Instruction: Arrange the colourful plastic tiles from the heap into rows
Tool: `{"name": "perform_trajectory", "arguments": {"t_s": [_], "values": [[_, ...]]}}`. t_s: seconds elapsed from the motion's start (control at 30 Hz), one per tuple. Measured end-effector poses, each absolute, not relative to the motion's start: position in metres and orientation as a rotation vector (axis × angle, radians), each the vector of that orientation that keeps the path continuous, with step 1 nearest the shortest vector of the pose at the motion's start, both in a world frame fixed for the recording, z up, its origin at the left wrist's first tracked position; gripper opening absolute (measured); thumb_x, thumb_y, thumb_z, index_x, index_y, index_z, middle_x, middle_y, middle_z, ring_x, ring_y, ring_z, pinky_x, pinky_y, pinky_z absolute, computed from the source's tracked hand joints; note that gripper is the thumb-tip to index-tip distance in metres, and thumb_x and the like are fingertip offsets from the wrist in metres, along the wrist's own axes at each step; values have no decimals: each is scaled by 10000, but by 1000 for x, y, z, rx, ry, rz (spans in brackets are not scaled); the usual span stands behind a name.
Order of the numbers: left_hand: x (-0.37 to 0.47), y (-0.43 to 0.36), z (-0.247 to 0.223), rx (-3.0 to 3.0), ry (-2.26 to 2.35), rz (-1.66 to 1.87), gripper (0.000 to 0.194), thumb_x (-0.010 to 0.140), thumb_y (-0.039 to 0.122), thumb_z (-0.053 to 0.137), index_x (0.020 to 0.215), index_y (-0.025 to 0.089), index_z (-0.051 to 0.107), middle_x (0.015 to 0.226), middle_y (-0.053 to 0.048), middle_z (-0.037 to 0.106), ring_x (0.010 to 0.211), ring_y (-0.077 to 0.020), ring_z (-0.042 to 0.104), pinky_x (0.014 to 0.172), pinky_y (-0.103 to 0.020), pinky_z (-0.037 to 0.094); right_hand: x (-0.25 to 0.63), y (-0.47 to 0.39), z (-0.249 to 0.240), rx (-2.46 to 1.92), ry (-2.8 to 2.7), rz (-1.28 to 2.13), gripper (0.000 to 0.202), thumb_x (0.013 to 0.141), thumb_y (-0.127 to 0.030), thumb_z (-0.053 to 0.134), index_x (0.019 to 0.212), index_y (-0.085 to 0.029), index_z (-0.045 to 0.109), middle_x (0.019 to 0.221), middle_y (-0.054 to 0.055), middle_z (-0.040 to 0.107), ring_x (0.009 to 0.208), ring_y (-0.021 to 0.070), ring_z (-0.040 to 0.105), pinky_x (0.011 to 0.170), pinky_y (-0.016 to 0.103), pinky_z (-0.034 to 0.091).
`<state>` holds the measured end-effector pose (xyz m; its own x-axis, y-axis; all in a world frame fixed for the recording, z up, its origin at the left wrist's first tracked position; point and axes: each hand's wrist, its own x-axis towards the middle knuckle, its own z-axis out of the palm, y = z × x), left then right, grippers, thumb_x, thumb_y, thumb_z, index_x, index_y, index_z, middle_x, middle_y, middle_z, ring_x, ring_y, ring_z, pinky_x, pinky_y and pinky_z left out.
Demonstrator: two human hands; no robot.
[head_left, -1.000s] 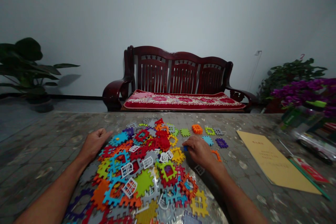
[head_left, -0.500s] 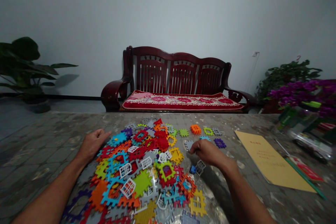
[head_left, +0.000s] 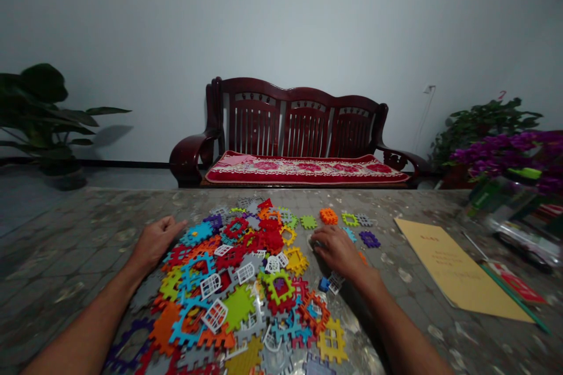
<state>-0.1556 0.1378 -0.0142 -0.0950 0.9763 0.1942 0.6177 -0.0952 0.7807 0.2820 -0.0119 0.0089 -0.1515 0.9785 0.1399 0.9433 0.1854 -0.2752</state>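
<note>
My left hand (head_left: 156, 240) rests on the table in a loose fist by the left edge of a large pile of toothed plastic pieces (head_left: 240, 304), with no piece visible in it. To the right of the pile, my right hand (head_left: 336, 249) lies low over the tabletop, palm down, its fingers slightly apart and bent; whatever is beneath them is hidden. Near its wrist are a small blue piece (head_left: 324, 285) and a white lattice piece (head_left: 335, 283), partly covered. Beyond it lie an orange piece (head_left: 328, 216), a green square (head_left: 308, 222) and a purple piece (head_left: 369, 239).
A yellow booklet (head_left: 461, 269) lies on the grey table (head_left: 61, 246), with a green pencil (head_left: 514, 299) beside it. A clear bottle (head_left: 512, 193) and purple flowers (head_left: 528, 152) stand at the right. Behind the table is a dark wooden bench (head_left: 303, 123).
My right hand has lowered and turned palm down, its fingers spreading from a pinch. The grey piece beside its fingers is now covered. My left hand has stayed in place.
</note>
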Motion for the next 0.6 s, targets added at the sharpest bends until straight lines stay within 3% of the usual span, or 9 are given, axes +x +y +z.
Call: {"name": "perform_trajectory", "arguments": {"t_s": [0.17,0.4,0.5,0.6], "values": [[-155,138,-13,1741,1739,1059,454,716,663,516,592,273,319,534,71,352,592,-149,377,578,-271,301,253,-15,15,-1689,-2265,228,323,916,-260,691,1238,-234,708,1220,77,732,1202,264,583,1050,387,408],[-155,138,-16,1720,1730,1080,488,709,690,533,588,274,310,524,78,334,568,-142,351,569,-274,298,238,-16,12,-1674,-2240,302,378,861,-243,750,1237,-240,703,1161,72,732,1145,257,596,1006,365,424],[-155,138,-17,1716,1725,1083,495,709,696,539,578,276,311,523,82,335,552,-138,348,571,-281,301,239,-15,7,-1683,-2116,313,344,810,-190,768,1150,-230,727,1133,59,742,1102,246,622,968,346,450],[-156,139,-16,1715,1720,1085,504,703,706,547,571,278,316,521,84,336,542,-136,350,569,-286,298,241,-10,2,-1693,-1924,454,147,810,-146,717,937,-217,737,958,21,752,906,197,663,804,282,484]]}}
